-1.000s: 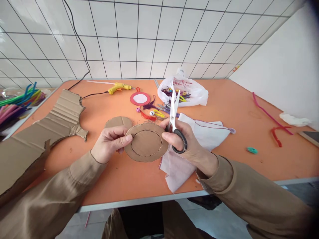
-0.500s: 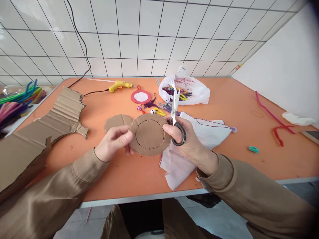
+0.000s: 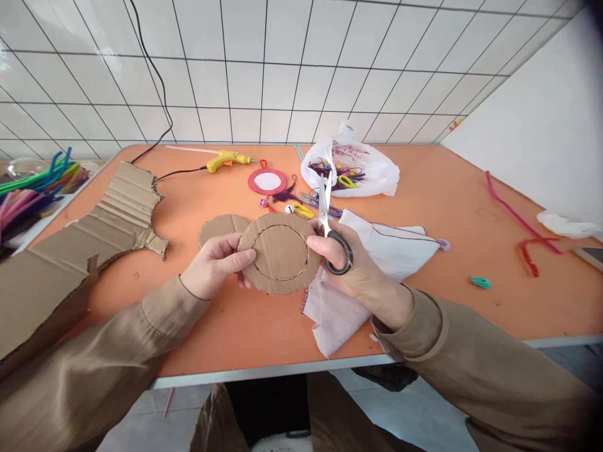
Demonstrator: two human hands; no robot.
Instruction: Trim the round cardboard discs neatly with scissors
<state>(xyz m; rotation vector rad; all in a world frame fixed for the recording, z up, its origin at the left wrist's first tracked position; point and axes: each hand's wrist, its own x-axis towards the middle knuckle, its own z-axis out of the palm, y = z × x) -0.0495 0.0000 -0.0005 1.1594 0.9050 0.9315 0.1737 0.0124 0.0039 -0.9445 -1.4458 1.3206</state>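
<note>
My left hand pinches the left edge of a round cardboard disc, thumb on top. A rough circular cut line runs inside the disc's rim, and the middle piece sits within it. Black-handled scissors hang on my right hand, blades pointing up and slightly apart. My right thumb also presses on the disc's right edge, so both hands hold it above the table. Behind it lies another rounded cardboard piece, partly hidden. White cloth with dark red stitching lies under my right hand.
A large torn cardboard sheet covers the left side. Farther back are a yellow glue gun, a red-rimmed round ornament and a white plastic bag of cords. Pipe cleaners and a teal clip-like item lie right.
The disc has shifted slightly left and turned a little, and my left thumb now reaches farther over it. The scissors' blades have swung slightly left. Everything else stays put.
</note>
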